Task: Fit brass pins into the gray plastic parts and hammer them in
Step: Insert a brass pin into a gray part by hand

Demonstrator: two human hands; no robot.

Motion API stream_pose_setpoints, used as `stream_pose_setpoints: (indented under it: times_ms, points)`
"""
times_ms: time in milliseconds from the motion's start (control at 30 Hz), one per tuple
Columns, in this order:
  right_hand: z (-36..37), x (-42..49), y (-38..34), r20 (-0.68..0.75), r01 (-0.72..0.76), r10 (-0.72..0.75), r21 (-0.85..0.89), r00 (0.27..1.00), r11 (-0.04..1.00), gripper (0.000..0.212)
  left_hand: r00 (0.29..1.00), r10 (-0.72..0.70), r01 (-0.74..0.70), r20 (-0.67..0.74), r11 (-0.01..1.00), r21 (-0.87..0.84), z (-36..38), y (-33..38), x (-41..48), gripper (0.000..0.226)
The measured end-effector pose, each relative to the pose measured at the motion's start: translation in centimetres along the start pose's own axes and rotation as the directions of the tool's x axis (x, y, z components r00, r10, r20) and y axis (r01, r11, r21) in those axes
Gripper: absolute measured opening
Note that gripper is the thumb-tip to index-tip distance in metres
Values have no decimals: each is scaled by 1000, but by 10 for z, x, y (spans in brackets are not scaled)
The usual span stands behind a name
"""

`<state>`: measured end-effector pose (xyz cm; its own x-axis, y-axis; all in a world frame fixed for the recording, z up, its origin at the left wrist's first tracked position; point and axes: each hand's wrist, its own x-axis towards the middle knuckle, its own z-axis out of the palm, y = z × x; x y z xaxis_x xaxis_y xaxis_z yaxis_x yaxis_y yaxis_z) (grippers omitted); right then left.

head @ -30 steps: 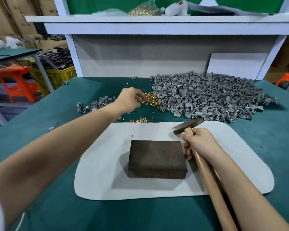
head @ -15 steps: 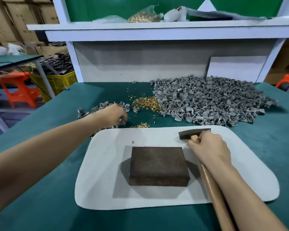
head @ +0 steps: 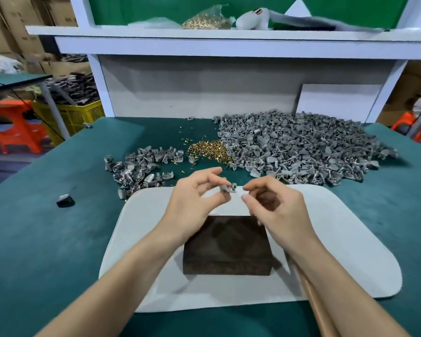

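- My left hand (head: 192,203) pinches one gray plastic part (head: 227,189), small and angular, at frame centre, above the one dark block (head: 226,251).
- My right hand (head: 275,210) gripped the hammer (head: 312,300) before. Now its handle lies under my forearm, and my fingers are curled, maybe on a pin: I cannot tell.
- Gray parts: one large heap (head: 301,149), one small heap (head: 141,164). One brass pin pile (head: 208,152).

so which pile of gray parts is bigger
The pile right of the brass pins; it sprawls far wider than the small one left of them.
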<state>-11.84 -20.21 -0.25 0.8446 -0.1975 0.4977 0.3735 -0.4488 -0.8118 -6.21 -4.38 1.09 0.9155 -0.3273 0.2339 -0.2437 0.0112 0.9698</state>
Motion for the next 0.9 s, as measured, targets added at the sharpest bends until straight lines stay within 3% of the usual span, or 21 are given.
stream_pose_setpoints:
  times_ms: [200, 433, 600, 767, 900]
  points:
    - [8, -4, -7, 42, 274, -272, -194, 962, 942, 7, 993, -121, 111, -13, 944, -312, 11, -2, -16, 15]
    - [11, -6, -8, 7, 285, -291, -221, 957, 933, 3, 986, -167, 166, 26, 923, -348, 10, 2, -17, 16]
    - [10, -6, -11, -112, 212, -230, -153, 967, 965, 8, 991, -133, 125, -3, 936, -329, 10, -2, -18, 15]
    - [11, -8, -9, -82, 162, -174, -126, 981, 979, 9, 999, 45, -45, 10, 999, 18, 11, -4, -24, 22]
    - [12, -7, -6, -85, 119, -130, -127, 988, 985, 9, 996, 86, -87, 23, 994, 66, 13, -3, -26, 26]
